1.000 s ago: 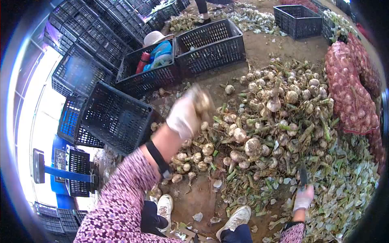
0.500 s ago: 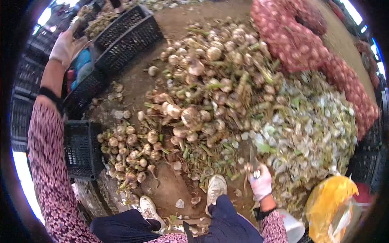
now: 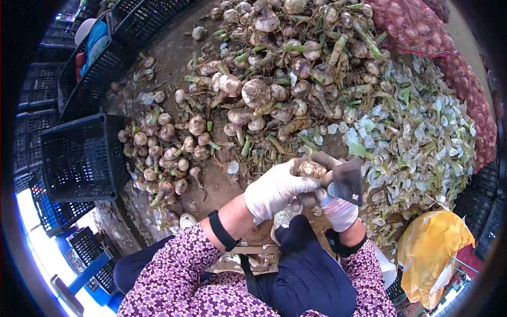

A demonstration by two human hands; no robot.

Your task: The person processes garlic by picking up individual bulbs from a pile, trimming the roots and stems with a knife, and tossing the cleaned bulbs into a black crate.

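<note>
My left hand (image 3: 275,191), in a white glove, is closed around a garlic bulb (image 3: 311,169) in front of my knees. Close against it, my right hand (image 3: 338,207), also gloved, grips a knife whose broad dark blade (image 3: 349,178) points up and to the right. Its handle is mostly covered by the fingers. Just beyond both hands lies a large heap of garlic bulbs with stalks (image 3: 256,94). A smaller group of garlic bulbs (image 3: 170,153) lies to the left.
A black plastic crate (image 3: 79,158) stands at the left, with another crate (image 3: 71,90) behind it holding blue and red items. Pale peelings and trimmings (image 3: 417,137) are piled at right. Beyond them are red net sacks (image 3: 412,26). A yellow bag (image 3: 430,251) sits at lower right.
My left hand has come back from the far left near the crates to the middle, now around a garlic bulb. My right hand has risen slightly with the knife to meet it.
</note>
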